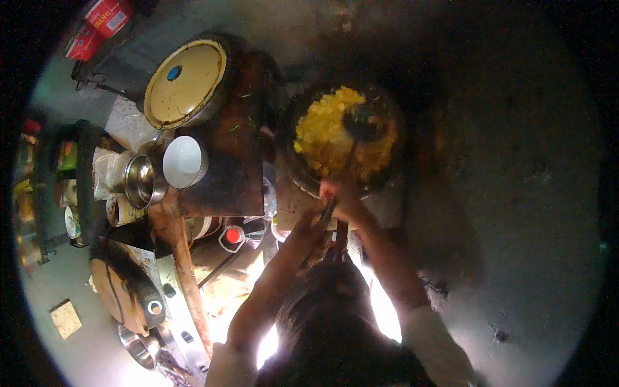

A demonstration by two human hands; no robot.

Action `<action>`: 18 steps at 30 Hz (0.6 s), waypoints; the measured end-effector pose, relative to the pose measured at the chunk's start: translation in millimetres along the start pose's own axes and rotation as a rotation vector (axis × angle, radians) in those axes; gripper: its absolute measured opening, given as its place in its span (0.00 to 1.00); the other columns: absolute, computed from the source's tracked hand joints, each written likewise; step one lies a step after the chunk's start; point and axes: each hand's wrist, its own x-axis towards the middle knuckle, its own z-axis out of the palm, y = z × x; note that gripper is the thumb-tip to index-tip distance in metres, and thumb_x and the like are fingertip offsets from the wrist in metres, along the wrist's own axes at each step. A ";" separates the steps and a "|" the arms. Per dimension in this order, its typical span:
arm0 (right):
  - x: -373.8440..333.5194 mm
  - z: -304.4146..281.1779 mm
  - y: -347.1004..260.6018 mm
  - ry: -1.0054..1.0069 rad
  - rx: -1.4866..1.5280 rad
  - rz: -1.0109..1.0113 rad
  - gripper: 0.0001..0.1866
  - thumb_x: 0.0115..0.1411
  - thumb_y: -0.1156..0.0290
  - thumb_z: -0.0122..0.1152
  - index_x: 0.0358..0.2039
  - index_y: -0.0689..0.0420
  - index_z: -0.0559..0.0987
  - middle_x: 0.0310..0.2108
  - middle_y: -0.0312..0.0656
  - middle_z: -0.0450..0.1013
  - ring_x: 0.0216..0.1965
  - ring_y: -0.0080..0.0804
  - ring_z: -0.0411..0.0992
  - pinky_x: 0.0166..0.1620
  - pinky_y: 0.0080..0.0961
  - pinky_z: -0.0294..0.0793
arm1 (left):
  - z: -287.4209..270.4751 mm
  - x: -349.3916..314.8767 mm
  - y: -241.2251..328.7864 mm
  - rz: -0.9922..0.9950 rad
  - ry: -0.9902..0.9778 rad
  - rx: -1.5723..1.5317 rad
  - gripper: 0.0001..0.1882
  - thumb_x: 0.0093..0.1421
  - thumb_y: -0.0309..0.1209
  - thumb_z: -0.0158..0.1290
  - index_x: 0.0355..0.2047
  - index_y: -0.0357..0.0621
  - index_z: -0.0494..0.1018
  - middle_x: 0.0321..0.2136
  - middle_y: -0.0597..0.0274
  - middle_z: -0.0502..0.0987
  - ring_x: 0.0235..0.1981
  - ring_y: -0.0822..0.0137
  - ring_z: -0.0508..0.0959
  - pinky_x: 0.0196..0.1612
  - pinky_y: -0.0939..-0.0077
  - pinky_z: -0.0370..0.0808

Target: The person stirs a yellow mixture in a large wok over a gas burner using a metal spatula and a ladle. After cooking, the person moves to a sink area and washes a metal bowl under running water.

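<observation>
A dark wok (291, 169) holds a heap of yellow diced food (327, 126), with browner pieces on its right side. The dark, blurred head of a spatula (366, 128) is in the food, right of the yellow heap. My right hand (343, 198) is closed around the spatula's handle at the wok's near rim. Just left of it and nearer to me, my left hand (314, 224) looks closed. Its fingers are dim and partly hidden, so what they grip is unclear. A dark brown wok handle (341, 240) points toward me beside that hand.
Left of the wok, a dark worktop (225, 184) carries a white bowl (183, 162) and a cream lidded pot (187, 84). Farther left are a steel bowl (143, 180) and a round wooden board (115, 293). A red-capped bottle (233, 235) stands low, near my left forearm. A grey wall (516, 193) fills the right.
</observation>
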 end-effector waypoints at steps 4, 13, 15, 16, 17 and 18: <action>2.6 11.3 -52.1 -0.014 -0.258 -0.277 0.06 0.41 0.75 0.56 0.17 0.56 0.68 0.14 0.37 0.60 0.21 0.23 0.62 0.23 0.22 0.59 | -16.7 -30.4 -7.4 0.343 0.040 0.446 0.16 0.57 0.28 0.43 0.46 0.44 0.59 0.25 0.63 0.69 0.17 0.77 0.65 0.18 0.82 0.64; 1.0 28.9 -39.8 0.026 -0.306 -0.304 0.10 0.36 0.70 0.60 0.16 0.55 0.66 0.19 0.41 0.66 0.25 0.37 0.67 0.27 0.31 0.63 | -31.5 -30.9 -18.9 0.244 0.007 0.199 0.18 0.57 0.26 0.44 0.48 0.50 0.58 0.16 0.65 0.64 0.12 0.75 0.64 0.12 0.81 0.63; 11.1 26.8 -59.4 0.023 -0.287 -0.329 0.10 0.36 0.74 0.60 0.22 0.55 0.69 0.25 0.43 0.67 0.32 0.39 0.66 0.33 0.31 0.64 | -25.7 -35.0 -8.2 0.250 0.216 0.234 0.22 0.55 0.24 0.44 0.51 0.46 0.56 0.12 0.61 0.65 0.10 0.71 0.65 0.14 0.74 0.66; 17.6 23.5 -70.0 0.021 -0.278 -0.355 0.12 0.35 0.76 0.59 0.25 0.55 0.71 0.28 0.43 0.68 0.36 0.40 0.66 0.36 0.31 0.64 | -34.5 -30.5 -10.0 0.308 0.259 0.374 0.22 0.55 0.24 0.43 0.51 0.46 0.55 0.13 0.57 0.66 0.11 0.69 0.67 0.14 0.72 0.67; 15.2 20.3 -76.6 0.129 -0.322 -0.361 0.17 0.36 0.77 0.59 0.31 0.55 0.71 0.31 0.45 0.68 0.38 0.41 0.66 0.38 0.32 0.64 | -39.7 -27.9 -11.0 0.358 0.294 0.513 0.22 0.55 0.25 0.43 0.51 0.45 0.55 0.14 0.54 0.67 0.12 0.67 0.69 0.15 0.70 0.67; 8.4 16.8 -82.4 0.233 -0.366 -0.364 0.22 0.36 0.78 0.58 0.37 0.54 0.70 0.33 0.46 0.67 0.40 0.43 0.65 0.41 0.33 0.64 | -28.3 -37.9 -4.9 0.499 0.374 0.792 0.23 0.56 0.22 0.44 0.52 0.50 0.56 0.18 0.59 0.68 0.18 0.72 0.71 0.14 0.78 0.67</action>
